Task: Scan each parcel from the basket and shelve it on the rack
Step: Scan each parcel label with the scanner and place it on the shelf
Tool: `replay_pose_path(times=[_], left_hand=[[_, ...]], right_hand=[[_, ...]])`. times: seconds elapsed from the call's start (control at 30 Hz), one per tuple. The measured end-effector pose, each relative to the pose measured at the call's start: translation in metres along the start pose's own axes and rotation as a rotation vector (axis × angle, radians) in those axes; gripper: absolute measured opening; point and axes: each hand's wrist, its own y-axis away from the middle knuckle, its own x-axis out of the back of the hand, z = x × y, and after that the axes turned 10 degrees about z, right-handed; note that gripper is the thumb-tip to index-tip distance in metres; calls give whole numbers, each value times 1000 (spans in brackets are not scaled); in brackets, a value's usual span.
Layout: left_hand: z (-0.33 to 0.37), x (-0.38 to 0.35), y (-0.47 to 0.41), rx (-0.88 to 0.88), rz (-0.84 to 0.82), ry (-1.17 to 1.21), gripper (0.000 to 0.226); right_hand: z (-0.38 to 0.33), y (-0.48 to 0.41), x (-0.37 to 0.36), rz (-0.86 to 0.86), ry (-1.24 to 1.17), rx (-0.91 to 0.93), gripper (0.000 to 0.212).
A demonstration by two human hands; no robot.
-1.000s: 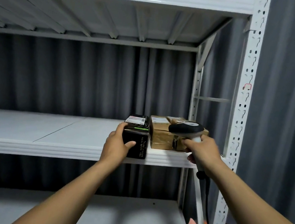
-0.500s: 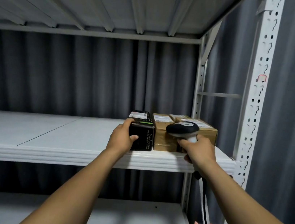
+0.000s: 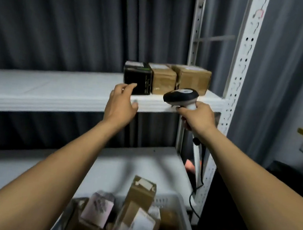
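Leave the black box (image 3: 138, 78) squared against the brown boxes (image 3: 191, 77) on the shelf (image 3: 53, 89). Draw the left hand (image 3: 122, 105) away, fingers (image 3: 129, 86) released just before that box. Scanner (image 3: 181, 98) grasped in the right hand (image 3: 198, 117), right of it. Reach for the basket (image 3: 166, 200) below; choose a label-up parcel (image 3: 142, 191).

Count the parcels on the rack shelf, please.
3, in a row at the right end of the shelf: black box leftmost, small brown box in the middle, larger brown box rightmost. Others may hide behind.

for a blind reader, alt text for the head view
A person's open left grip is by a black box on a white shelf, beside two brown boxes; the right grip holds a scanner. Below, a basket holds parcels.
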Motion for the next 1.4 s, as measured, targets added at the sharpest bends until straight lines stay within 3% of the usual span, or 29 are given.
replay_pose_path(times=[0.17,0.33,0.43,0.57,0.7,0.8,0.93,1.17,1.4], left_hand=[[-19,-27,107,123,-221,0,49],[-49,-43,218,402,-500,-71,50],[-58,-45,264,470,-614,-83,48],[-73,-53,297,524,-777,-156,83],[-77,-56,298,556,-930,-160,68],[-78,-59,290,520,-1026,-139,93],[-73,-63,289,444,-1056,-82,112],[-76,-62,296,510,-1055,-82,96],[-69,-55,312,442,-974,-128,109]], right_hand=[[53,59,11,-25,29,-121,18],[118,113,17,-116,108,-252,15],[144,137,19,-196,198,-268,14],[171,165,11,-261,330,-279,18],[192,186,4,-293,292,-360,18],[203,194,6,-297,284,-408,18],[218,202,16,-264,243,-451,15],[230,209,22,-215,184,-504,19],[228,218,19,-197,100,-521,13]])
